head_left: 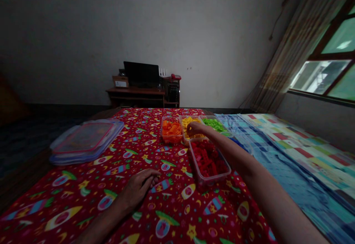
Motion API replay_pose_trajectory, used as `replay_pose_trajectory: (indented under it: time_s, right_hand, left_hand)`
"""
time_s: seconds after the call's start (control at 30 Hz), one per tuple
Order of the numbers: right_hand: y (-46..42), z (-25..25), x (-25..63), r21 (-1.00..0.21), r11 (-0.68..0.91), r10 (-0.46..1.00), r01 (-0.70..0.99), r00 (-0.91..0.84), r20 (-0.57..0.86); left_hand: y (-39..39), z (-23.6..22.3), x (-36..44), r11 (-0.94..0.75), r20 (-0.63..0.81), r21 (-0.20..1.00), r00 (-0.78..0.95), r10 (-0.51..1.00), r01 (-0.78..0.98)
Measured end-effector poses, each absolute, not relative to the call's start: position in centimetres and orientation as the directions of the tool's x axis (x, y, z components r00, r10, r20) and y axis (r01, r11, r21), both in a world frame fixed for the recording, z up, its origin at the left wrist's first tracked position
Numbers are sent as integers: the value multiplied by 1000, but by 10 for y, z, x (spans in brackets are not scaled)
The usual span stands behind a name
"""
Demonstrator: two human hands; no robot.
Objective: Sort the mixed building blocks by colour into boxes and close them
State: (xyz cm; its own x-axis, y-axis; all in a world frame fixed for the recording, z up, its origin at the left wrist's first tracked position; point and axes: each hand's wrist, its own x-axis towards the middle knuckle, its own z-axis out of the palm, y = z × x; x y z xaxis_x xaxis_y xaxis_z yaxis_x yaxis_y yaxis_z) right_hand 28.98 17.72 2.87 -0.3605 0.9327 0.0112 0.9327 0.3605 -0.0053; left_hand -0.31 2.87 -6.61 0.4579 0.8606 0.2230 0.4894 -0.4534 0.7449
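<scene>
My right hand (195, 128) reaches far forward into a clear tub of yellow bricks (189, 122), its fingers curled down among the pieces; what they hold is hidden. Next to it stand a tub of orange bricks (171, 131) on the left and a tub of green bricks (215, 124) on the right. A tub of red bricks (208, 160) sits nearer, under my right forearm. My left hand (138, 188) rests on the red rocket-print cloth (116, 199), fingers loosely bent, with nothing seen in it.
A stack of clear lids with red and blue rims (84, 140) lies at the left on the cloth. A blue and patchwork sheet (280, 151) covers the right side. A desk with a dark monitor (142, 74) stands at the far wall. A window (330, 70) is at right.
</scene>
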Motion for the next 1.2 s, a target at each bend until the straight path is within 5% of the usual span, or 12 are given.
replay_pose_trajectory:
  time_s: [0.23, 0.43, 0.73, 1.0, 1.2]
  right_hand:
    - [175, 60, 337, -50, 160, 982, 986, -154, 105]
    - [168, 64, 396, -46, -8, 996, 999, 3, -94]
    - [156, 55, 385, -29, 70, 991, 997, -73, -112]
    - [151, 39, 326, -149, 304, 935, 941, -325, -145]
    - [135, 66, 341, -158, 258, 966, 953, -259, 12]
  left_hand:
    - [30, -71, -6, -471, 236, 719, 458, 857, 510]
    - [31, -69, -5, -474, 245, 716, 451, 858, 512]
    - [30, -68, -5, -461, 229, 717, 448, 864, 523]
    - [30, -66, -5, -453, 219, 725, 449, 866, 519]
    - [30, -65, -4, -485, 242, 695, 462, 853, 531]
